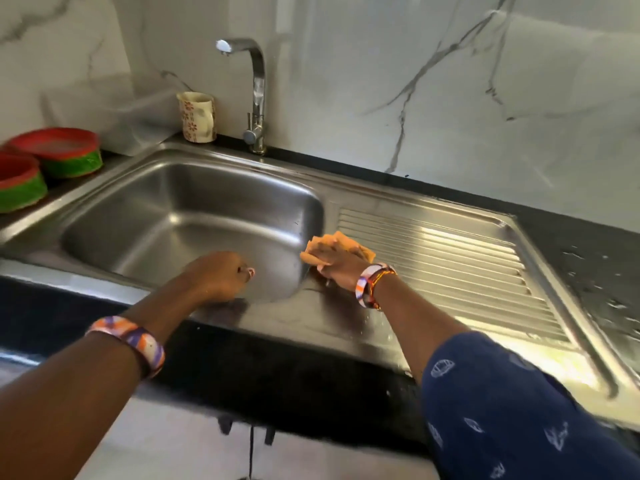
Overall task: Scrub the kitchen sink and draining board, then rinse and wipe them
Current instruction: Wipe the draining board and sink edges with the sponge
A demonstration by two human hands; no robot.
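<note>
A stainless steel sink (194,206) with an empty basin fills the middle of the view, and its ribbed draining board (446,258) runs off to the right. My right hand (337,263) presses an orange cloth (349,245) flat on the steel strip between the basin and the draining board, with its fingers laid over the cloth. My left hand (221,277) rests on the sink's front rim with its fingers curled under and nothing visible in it. The basin looks dry and shiny.
A chrome tap (256,95) stands behind the basin, beside a flowered cup (197,116). Two red and green baskets (52,161) sit on the counter at the left. Water drops lie on the dark counter (595,271) to the right. The wall behind is marble tile.
</note>
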